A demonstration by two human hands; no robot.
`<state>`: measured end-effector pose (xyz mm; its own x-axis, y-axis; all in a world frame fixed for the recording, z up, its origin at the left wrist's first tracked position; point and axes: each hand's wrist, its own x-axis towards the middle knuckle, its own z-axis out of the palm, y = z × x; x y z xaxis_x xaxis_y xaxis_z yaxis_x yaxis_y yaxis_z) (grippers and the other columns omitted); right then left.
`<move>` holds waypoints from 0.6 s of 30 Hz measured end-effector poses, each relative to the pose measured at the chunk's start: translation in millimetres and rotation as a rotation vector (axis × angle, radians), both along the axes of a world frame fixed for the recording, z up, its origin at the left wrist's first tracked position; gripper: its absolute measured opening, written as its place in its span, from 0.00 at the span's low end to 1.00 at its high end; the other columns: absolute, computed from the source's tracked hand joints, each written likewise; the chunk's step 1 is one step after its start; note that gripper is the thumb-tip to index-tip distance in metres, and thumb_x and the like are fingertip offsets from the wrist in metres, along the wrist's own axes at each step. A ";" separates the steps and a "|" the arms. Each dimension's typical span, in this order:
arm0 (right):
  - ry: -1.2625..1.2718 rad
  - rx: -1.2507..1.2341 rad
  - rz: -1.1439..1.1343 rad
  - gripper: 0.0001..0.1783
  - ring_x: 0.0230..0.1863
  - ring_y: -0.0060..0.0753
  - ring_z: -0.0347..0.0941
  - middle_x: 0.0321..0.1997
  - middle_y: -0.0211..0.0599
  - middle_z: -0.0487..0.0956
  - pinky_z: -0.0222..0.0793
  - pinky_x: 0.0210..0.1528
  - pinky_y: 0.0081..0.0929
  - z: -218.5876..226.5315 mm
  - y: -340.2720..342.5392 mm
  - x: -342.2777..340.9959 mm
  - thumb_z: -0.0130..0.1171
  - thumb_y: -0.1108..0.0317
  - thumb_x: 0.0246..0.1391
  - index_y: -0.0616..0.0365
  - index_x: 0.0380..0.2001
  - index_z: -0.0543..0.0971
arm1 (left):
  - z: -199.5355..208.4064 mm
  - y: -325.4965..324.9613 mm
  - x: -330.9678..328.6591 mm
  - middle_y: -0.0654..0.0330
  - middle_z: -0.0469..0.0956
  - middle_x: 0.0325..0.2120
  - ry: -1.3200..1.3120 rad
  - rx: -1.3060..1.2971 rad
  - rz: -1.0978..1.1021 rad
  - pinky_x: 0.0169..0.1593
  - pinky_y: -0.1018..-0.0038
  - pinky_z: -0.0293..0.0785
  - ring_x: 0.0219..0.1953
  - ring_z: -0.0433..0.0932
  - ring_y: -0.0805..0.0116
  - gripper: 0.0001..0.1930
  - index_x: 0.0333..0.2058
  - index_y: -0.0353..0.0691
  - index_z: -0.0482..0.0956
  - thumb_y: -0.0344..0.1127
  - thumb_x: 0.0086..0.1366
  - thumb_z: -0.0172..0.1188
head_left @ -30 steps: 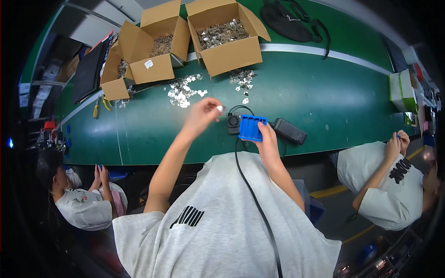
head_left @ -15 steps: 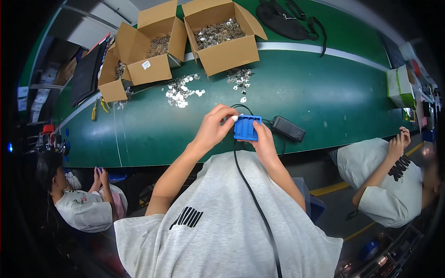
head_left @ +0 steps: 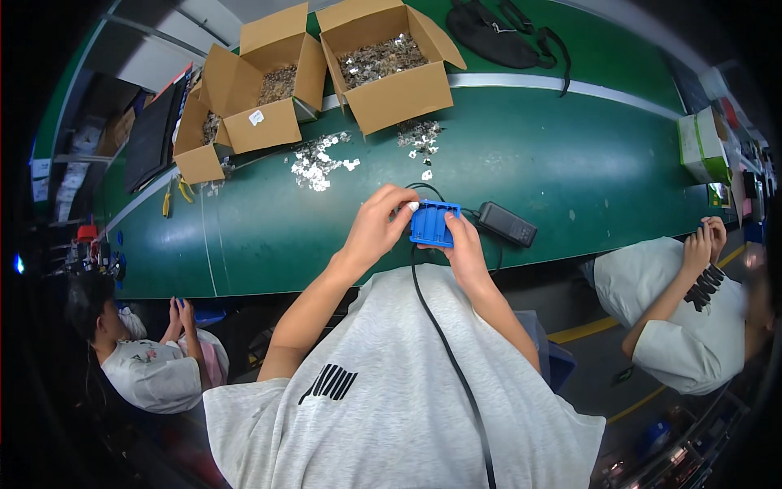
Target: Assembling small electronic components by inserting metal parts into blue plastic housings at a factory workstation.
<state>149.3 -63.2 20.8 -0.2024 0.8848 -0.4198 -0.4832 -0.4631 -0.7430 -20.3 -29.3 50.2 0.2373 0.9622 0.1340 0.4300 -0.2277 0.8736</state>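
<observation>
A blue plastic battery holder (head_left: 434, 224) with long parallel slots is held up over the near edge of the green table. My right hand (head_left: 464, 244) grips it from the right, the thumb lying across its front face. At its upper left corner, my left hand (head_left: 383, 222) has thumb and forefinger pinched together. White shows at that thumb's tip, and whatever the pinch holds is too small or hidden to make out. On the table beyond lie a loose pile of small shiny metal pieces (head_left: 320, 163) and a smaller, darker pile (head_left: 420, 140).
Open cardboard boxes (head_left: 407, 103) of metal pieces stand at the far left and middle. A black power bank (head_left: 507, 224) with a cable lies right of my hands. Yellow-handled pliers (head_left: 167, 204) and a black bag (head_left: 497, 37) rest on the table. People sit at both sides.
Both hands stay nearly still at the blue battery holder, which tilts very slightly. The surroundings shift a little in the view.
</observation>
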 end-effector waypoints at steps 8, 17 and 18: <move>-0.022 0.031 0.010 0.20 0.38 0.31 0.77 0.40 0.41 0.76 0.77 0.36 0.29 -1.7 -0.1 -0.2 0.40 0.58 0.65 0.65 0.48 0.68 | 5.7 2.1 -1.0 0.56 0.76 0.33 0.053 -0.030 -0.023 0.34 0.75 0.71 0.35 0.76 0.65 0.08 0.37 0.35 0.78 0.23 0.58 0.57; -0.168 0.147 -0.017 0.20 0.37 0.20 0.73 0.40 0.36 0.75 0.71 0.39 0.20 -3.2 -6.5 -1.6 0.43 0.58 0.65 0.65 0.49 0.68 | 1.5 -12.8 8.9 0.64 0.75 0.40 -0.575 -0.616 0.053 0.42 0.77 0.70 0.40 0.74 0.75 0.19 0.49 0.35 0.71 0.43 0.69 0.48; -0.229 0.213 -0.032 0.20 0.38 0.19 0.71 0.40 0.35 0.75 0.70 0.41 0.20 -2.3 -8.0 -2.6 0.44 0.59 0.65 0.65 0.49 0.68 | 0.8 -13.5 10.1 0.64 0.75 0.40 -0.575 -0.616 0.055 0.42 0.77 0.70 0.40 0.74 0.75 0.19 0.49 0.35 0.71 0.43 0.69 0.48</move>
<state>146.6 -71.3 18.5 -0.0941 0.9622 -0.2557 -0.3037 -0.2724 -0.9130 -10.2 -42.8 51.0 0.2429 0.9112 -0.3327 -0.1233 0.3692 0.9211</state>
